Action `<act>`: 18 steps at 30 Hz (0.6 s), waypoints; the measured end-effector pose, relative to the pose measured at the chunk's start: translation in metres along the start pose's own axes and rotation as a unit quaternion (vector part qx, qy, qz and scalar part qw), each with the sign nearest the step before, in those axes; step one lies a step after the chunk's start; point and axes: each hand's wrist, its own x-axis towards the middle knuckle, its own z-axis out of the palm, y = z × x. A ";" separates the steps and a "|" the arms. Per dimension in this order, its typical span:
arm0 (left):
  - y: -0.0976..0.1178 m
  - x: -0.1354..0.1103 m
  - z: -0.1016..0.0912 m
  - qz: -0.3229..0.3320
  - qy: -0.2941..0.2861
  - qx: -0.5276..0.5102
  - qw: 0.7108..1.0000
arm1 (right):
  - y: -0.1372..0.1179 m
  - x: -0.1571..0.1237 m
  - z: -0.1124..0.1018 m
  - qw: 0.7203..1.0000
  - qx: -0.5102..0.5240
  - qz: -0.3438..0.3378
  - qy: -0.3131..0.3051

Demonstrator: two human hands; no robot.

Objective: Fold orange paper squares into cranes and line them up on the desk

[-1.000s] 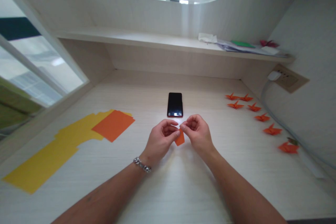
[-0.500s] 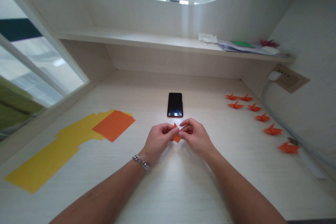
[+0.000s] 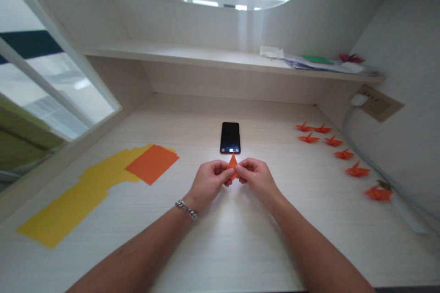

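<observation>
A small piece of folded orange paper [image 3: 233, 162] is pinched between my two hands in the middle of the desk, its pointed tip facing away from me. My left hand [image 3: 211, 177] grips its left side, thumb on top and fingers curled beneath. On the other side my right hand [image 3: 256, 175] holds the right edge between thumb and fingers. The lower part of the paper is partly covered by my thumbs. Just beyond the tip lies a black phone [image 3: 230, 138], flat on the desk.
Orange sheets [image 3: 152, 165] lie on spread yellow sheets [image 3: 65, 214] at the left. Several folded orange paper cranes [image 3: 357, 170] run down the right side, beside a grey cable [image 3: 366, 158] from a wall socket [image 3: 381, 102]. A shelf [image 3: 206, 57] with papers spans the back.
My right fingers have closed onto the paper's right side, where they were partly lifted before. The paper's tip now points more directly away from me.
</observation>
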 end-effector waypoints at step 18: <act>0.002 -0.005 0.003 0.006 -0.065 0.001 0.998 | 0.000 -0.001 0.002 0.998 0.025 -0.043 0.027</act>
